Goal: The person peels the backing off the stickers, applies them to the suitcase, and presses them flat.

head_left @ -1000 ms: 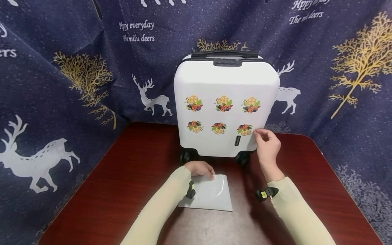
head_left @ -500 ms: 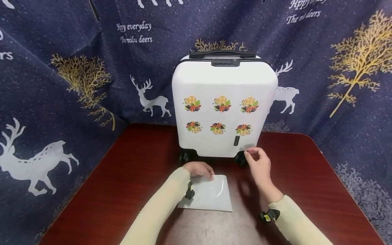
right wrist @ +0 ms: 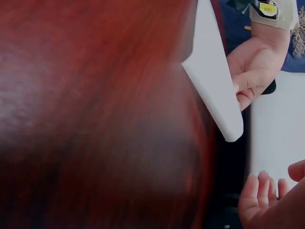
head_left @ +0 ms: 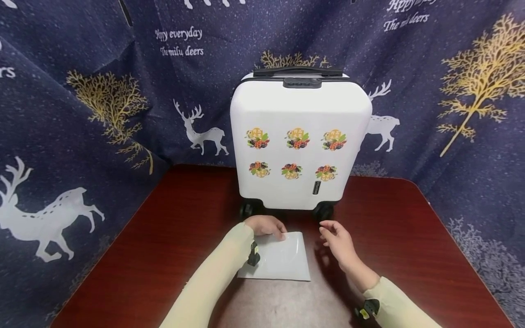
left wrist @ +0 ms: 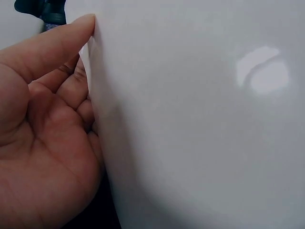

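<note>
In the head view my left hand grips the upper edge of a glossy white sheet held low over the table. The left wrist view has the thumb on the sheet's near face, with the curled fingers behind its edge. My right hand hovers to the right of the sheet, apart from it, fingers loosely bent and nothing between them. Behind both hands a white suitcase stands upright. Two rows of fruit stickers, such as the lower right one, are on its front.
The suitcase's black wheels rest on a dark red wooden table. A navy curtain printed with deer and gold trees hangs close behind and at both sides. Black straps, one on the right wrist, sit over pale sleeves.
My right hand has come down from beside the lower right sticker, past the suitcase wheel, to beside the sheet, and its pinched fingers have loosened. The left hand keeps its grip.
</note>
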Demonstrator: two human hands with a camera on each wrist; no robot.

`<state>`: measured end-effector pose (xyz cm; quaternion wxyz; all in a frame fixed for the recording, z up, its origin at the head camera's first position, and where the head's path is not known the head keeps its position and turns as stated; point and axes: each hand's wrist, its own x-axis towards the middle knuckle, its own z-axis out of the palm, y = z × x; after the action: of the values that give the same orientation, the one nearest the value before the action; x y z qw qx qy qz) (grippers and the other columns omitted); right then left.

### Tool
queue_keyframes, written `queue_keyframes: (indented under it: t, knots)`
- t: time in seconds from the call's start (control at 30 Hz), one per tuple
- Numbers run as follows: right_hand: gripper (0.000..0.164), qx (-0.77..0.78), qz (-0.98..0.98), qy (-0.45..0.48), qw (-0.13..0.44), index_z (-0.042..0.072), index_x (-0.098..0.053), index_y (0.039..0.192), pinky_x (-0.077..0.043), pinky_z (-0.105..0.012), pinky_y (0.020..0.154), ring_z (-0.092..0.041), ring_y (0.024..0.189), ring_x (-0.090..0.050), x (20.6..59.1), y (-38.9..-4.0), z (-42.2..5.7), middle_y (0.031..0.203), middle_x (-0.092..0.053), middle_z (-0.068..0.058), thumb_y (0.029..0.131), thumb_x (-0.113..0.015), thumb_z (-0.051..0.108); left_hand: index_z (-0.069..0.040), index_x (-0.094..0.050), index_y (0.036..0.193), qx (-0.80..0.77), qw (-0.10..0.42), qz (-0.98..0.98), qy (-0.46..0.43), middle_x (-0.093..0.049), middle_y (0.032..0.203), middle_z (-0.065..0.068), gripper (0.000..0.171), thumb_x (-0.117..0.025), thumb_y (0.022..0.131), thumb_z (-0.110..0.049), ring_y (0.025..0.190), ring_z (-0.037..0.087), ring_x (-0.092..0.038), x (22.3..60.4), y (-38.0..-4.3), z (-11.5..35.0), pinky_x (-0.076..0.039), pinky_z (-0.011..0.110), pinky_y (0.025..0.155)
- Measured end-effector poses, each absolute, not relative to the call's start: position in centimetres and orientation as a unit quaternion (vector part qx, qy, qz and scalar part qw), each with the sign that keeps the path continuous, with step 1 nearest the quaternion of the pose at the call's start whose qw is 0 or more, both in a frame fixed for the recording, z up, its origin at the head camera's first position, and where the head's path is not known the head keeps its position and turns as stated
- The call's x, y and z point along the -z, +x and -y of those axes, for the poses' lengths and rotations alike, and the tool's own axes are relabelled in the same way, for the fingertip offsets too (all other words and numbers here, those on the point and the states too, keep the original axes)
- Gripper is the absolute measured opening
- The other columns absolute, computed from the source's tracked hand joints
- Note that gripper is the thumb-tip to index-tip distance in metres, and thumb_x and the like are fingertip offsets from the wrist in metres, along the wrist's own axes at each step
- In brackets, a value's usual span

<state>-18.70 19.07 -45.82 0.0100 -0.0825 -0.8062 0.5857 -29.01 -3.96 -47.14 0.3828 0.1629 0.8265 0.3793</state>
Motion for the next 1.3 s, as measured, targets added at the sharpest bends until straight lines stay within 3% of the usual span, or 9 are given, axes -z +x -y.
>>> queue_keyframes:
  t: [0.13, 0.4, 0.67, 0.9, 1.0, 1.2, 1.3]
  knots:
    - [0.035, -0.602, 0.794, -0.083, -0.021, -0.009, -0.056, 0.133, -0.056, -0.022, 0.071, -0.008, 0.085, -0.064, 46.3, -18.4, -19.4, 0.115, -0.068, -0.019, 0.104, -0.054, 0.009, 0.0, -0.072, 0.11, -0.38, 0.384, -0.826, 0.162, -0.069, 0.112, 0.008, 0.019, -0.071, 0.092, -0.005, 0.096, 0.015, -0.055, 47.2, -29.1, 3.9, -0.043, 0.025, 0.091]
    - [0.038, -0.651, 0.75, -0.088, -0.08, -0.013, -0.051, 0.136, -0.056, -0.021, 0.068, -0.006, 0.082, -0.065, 46.9, -18.0, -19.6, 0.101, -0.069, -0.002, 0.103, -0.05, 0.007, -0.001, -0.073, 0.11, -0.382, 0.381, -0.827, 0.157, -0.069, 0.116, 0.009, 0.019, -0.071, 0.092, -0.007, 0.099, 0.016, -0.055, 47.4, -29.1, 3.8, -0.043, 0.029, 0.096]
    - [0.043, -0.688, 0.709, -0.069, -0.136, -0.013, -0.048, 0.138, -0.057, -0.022, 0.075, -0.004, 0.086, -0.067, 47.5, -18.1, -19.4, 0.098, -0.069, 0.005, 0.102, -0.051, 0.011, 0.001, -0.072, 0.111, -0.385, 0.385, -0.823, 0.161, -0.069, 0.115, 0.009, 0.02, -0.07, 0.093, -0.005, 0.099, 0.016, -0.055, 47.0, -29.2, 4.0, -0.043, 0.026, 0.094]
    - [0.048, -0.693, 0.698, -0.051, -0.173, -0.016, -0.043, 0.143, -0.059, -0.024, 0.083, -0.005, 0.094, -0.068, 48.4, -18.3, -19.3, 0.117, -0.072, -0.008, 0.105, -0.047, 0.014, 0.0, -0.071, 0.112, -0.384, 0.387, -0.823, 0.16, -0.069, 0.114, 0.008, 0.021, -0.07, 0.093, -0.006, 0.097, 0.015, -0.055, 47.0, -29.4, 4.1, -0.042, 0.025, 0.093]
    - [0.051, -0.701, 0.685, -0.038, -0.194, -0.017, -0.037, 0.146, -0.059, -0.026, 0.09, -0.008, 0.102, -0.068, 48.7, -18.4, -19.4, 0.129, -0.068, -0.016, 0.107, -0.043, 0.015, 0.001, -0.071, 0.113, -0.38, 0.392, -0.822, 0.163, -0.07, 0.113, 0.009, 0.02, -0.069, 0.093, -0.006, 0.096, 0.015, -0.055, 47.0, -29.4, 4.1, -0.043, 0.025, 0.092]
    - [0.057, -0.725, 0.639, -0.023, -0.257, -0.019, -0.027, 0.151, -0.058, -0.026, 0.097, -0.01, 0.11, -0.065, 48.9, -18.6, -19.4, 0.138, -0.061, -0.02, 0.109, -0.038, 0.018, 0.001, -0.071, 0.113, -0.373, 0.393, -0.824, 0.167, -0.069, 0.11, 0.009, 0.021, -0.068, 0.094, -0.007, 0.094, 0.015, -0.056, 46.9, -29.3, 4.0, -0.044, 0.024, 0.087]
    - [0.059, -0.727, 0.622, -0.018, -0.29, -0.019, -0.023, 0.153, -0.058, -0.027, 0.098, -0.013, 0.112, -0.065, 48.8, -18.7, -19.3, 0.145, -0.053, -0.03, 0.109, -0.035, 0.019, 0.001, -0.07, 0.113, -0.376, 0.397, -0.821, 0.162, -0.069, 0.108, 0.009, 0.021, -0.068, 0.094, -0.007, 0.092, 0.016, -0.057, 47.0, -29.2, 3.9, -0.045, 0.023, 0.083]
